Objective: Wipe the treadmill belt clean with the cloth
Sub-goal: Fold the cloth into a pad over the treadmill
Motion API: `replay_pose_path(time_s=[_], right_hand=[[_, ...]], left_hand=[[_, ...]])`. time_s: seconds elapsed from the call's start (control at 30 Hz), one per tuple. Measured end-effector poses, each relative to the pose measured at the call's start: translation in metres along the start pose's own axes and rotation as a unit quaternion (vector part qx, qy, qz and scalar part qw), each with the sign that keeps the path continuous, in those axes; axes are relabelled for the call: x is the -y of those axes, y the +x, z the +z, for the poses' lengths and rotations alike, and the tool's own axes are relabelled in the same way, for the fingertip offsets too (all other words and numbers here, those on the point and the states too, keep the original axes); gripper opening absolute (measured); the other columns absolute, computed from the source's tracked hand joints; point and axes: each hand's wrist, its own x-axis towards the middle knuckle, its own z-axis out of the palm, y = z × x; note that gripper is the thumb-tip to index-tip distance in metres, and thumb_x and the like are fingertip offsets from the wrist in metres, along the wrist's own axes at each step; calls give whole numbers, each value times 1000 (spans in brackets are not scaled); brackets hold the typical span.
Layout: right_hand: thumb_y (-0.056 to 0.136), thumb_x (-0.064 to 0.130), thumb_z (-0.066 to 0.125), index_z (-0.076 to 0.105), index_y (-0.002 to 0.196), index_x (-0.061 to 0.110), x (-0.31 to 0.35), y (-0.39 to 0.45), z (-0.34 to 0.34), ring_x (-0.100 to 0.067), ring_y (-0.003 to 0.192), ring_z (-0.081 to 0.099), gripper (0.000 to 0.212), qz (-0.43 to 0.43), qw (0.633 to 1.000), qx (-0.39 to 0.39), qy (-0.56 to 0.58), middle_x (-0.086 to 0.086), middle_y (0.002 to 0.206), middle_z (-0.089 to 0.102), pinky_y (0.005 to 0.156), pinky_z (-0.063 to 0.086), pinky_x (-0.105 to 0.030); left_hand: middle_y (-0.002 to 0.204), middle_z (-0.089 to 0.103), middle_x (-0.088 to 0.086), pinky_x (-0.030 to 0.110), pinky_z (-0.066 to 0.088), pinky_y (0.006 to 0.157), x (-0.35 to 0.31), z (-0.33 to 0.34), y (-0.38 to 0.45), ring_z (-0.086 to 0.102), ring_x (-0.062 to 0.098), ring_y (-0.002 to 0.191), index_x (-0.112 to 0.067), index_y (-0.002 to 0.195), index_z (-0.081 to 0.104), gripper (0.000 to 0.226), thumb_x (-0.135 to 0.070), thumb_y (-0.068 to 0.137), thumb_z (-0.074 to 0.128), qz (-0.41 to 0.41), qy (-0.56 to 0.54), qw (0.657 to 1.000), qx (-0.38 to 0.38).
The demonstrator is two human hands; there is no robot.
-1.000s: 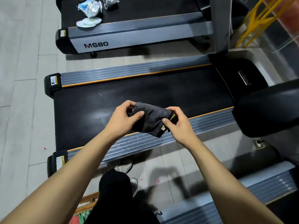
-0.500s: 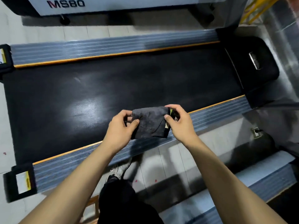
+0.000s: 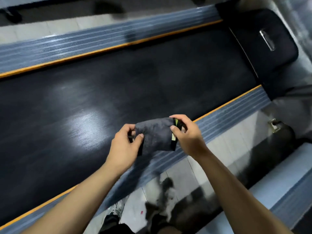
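Dark grey folded terry cloth (image 3: 154, 135) hangs between both hands: left hand (image 3: 125, 146) pinches its left edge, right hand (image 3: 187, 134) its yellow-striped right edge, above the black rubber treadmill belt (image 3: 101, 92).

We have one view only, from the head, looking steeply down and forward over our own forearms. The belt (image 3: 118, 85) runs slantwise across the frame, from lower left to upper right, filling most of it. The near rail (image 3: 224, 119) crosses just beneath our hands, close to the lens. Floor tiles (image 3: 224, 146) and our feet lie at the bottom edge, blurred.
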Motion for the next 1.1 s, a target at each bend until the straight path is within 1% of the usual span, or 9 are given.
replay_pose_path(time_s=[0.2, 0.3, 0.4, 0.47, 0.6, 0.67, 0.8, 1.0, 1.1], right_hand=[[92, 17, 60, 61, 114, 33, -70, 45, -19, -9, 103, 62, 28, 21, 1000, -16, -14, 12, 108, 66, 90, 50, -30], [94, 16, 59, 59, 122, 31, -101, 74, -40, -5, 105, 60, 31, 6, 999, -34, -16, 13, 113, 64, 91, 49, -26], [95, 14, 59, 57, 125, 30, -132, 104, -71, 0, 101, 58, 34, 2, 999, -51, -16, 13, 114, 63, 86, 44, -12], [94, 14, 59, 58, 123, 30, -152, 124, -93, 0, 98, 57, 33, 7, 998, -59, -19, 11, 112, 63, 81, 40, -5], [98, 16, 57, 57, 122, 31, -205, 169, -153, -7, 89, 61, 28, -8, 998, -53, 14, 3, 109, 62, 74, 50, -21], [100, 18, 55, 56, 123, 31, -229, 194, -181, -10, 87, 62, 27, -25, 998, -45, 25, 1, 110, 60, 72, 52, -24], [99, 23, 57, 55, 122, 37, -269, 248, -226, -11, 98, 58, 27, -19, 998, -65, 19, 4, 115, 57, 85, 52, -36], [99, 25, 56, 54, 122, 39, -300, 314, -278, -8, 94, 53, 27, -30, 996, -82, -11, 5, 109, 49, 77, 39, -23], [100, 26, 55, 52, 123, 38, -311, 355, -301, -6, 89, 52, 26, -32, 995, -94, -19, 2, 108, 48, 69, 38, -22]], left_hand=[[98, 70, -14, 22, 51, 84, 3, 57, 55, 67, 4, 92, -33, 111, 61, 31, -9, 91, 61, -4, 52, 997, 65], [99, 71, -15, 26, 52, 87, 0, 96, 84, 66, 0, 91, -33, 111, 61, 35, -5, 92, 60, 11, 66, 996, 62], [102, 73, -13, 36, 56, 95, -8, 145, 117, 69, 7, 95, -29, 117, 64, 34, -5, 93, 60, 11, 71, 996, 51], [101, 74, -13, 39, 56, 98, -12, 178, 139, 70, 8, 97, -27, 115, 66, 33, -5, 92, 61, 12, 94, 994, 53], [99, 75, -13, 38, 57, 96, -30, 255, 182, 70, 3, 93, -23, 117, 69, 30, -4, 95, 62, 11, 109, 992, 60], [99, 75, -13, 39, 57, 95, -42, 289, 204, 71, 3, 93, -24, 118, 69, 30, -4, 96, 62, 16, 115, 992, 56], [103, 75, -16, 45, 59, 94, -65, 350, 245, 72, 9, 98, -30, 121, 67, 31, -10, 97, 63, 41, 147, 987, 42], [110, 73, -10, 39, 54, 103, -84, 431, 298, 69, 11, 105, -21, 133, 63, 39, -8, 96, 61, 60, 154, 986, -28], [114, 72, -7, 41, 52, 105, -99, 458, 356, 69, 13, 109, -21, 132, 60, 41, -7, 94, 59, 116, 145, 981, -54]])
